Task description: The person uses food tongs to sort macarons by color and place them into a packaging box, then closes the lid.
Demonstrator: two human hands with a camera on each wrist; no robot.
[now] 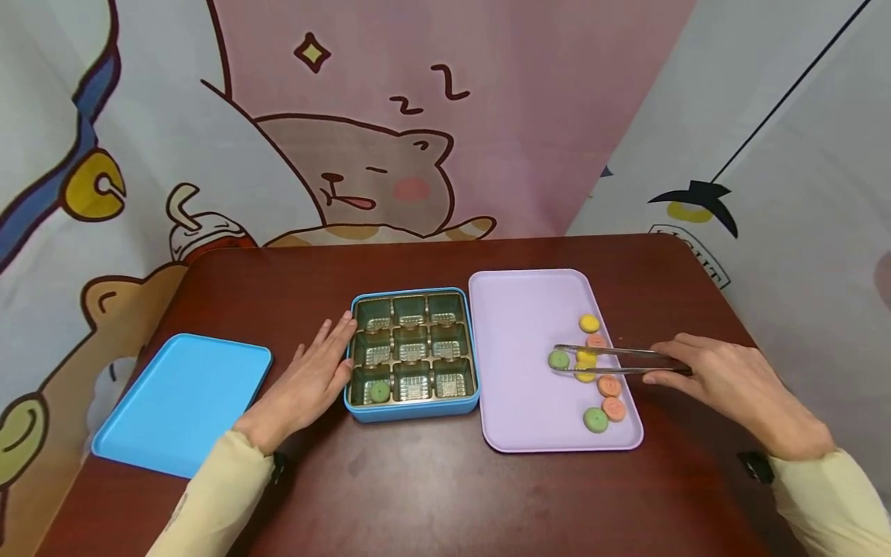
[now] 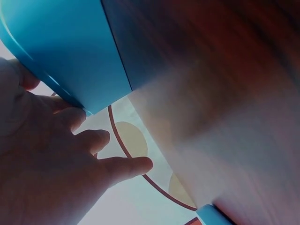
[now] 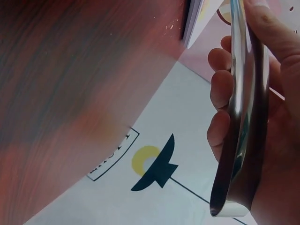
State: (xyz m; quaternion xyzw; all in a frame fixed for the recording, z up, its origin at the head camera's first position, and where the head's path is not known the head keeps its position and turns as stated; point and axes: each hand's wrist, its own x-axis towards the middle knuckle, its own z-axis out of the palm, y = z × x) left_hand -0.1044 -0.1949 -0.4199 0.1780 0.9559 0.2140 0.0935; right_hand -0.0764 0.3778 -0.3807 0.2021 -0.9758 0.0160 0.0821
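My left hand (image 1: 313, 375) lies along the left wall of a blue box (image 1: 418, 411), its fingers fairly straight against the side. Inside the box is a gold divided insert, with one green round piece (image 1: 379, 391) in the front-left compartment. On the right, my right hand (image 1: 727, 383) holds metal tongs (image 1: 636, 370); the right wrist view shows fingers and thumb wrapped about the tongs (image 3: 240, 93). Their tips stand on either side of another green round piece (image 1: 559, 360) over a lilac tray (image 1: 515, 325). Whether the tips touch it I cannot tell.
Along the tray's right side lie several button-like pieces: yellow (image 1: 588, 323), orange-pink (image 1: 613, 408) and green (image 1: 595, 420). A blue lid or shallow tray (image 1: 184, 402) lies on the left of the brown table (image 1: 445, 495). A cartoon-printed cloth (image 1: 529, 116) hangs behind.
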